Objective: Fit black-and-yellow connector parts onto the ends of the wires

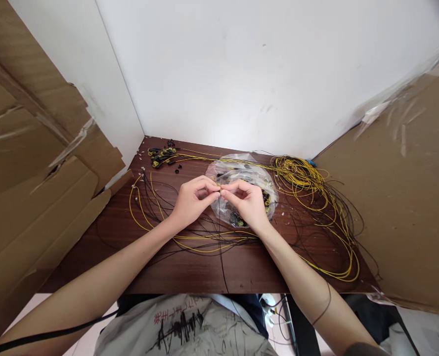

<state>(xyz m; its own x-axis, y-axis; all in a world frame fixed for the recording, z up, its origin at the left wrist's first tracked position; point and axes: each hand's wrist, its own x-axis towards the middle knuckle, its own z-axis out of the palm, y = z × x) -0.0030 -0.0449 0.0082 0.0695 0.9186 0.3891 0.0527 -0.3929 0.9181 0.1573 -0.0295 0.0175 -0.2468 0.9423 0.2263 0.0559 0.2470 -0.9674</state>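
My left hand [193,198] and my right hand [247,200] meet at their fingertips over the table. Both are closed in a pinch on a small yellowish part [220,188], mostly hidden by the fingers. From it a black wire [220,247] hangs down past the table's front edge towards my lap. Just beneath and behind the hands lies a clear plastic bag [227,217] with black and yellow small parts inside. Loose black and yellow wires [204,238] run across the table below my wrists.
A coil of yellow wire [297,173] lies at the back right, trailing strands forward. Wires with black and yellow connectors [162,155] sit at the back left, near small black rings [178,169]. Cardboard sheets [401,188] flank the brown table [249,277] on both sides; a white wall stands behind.
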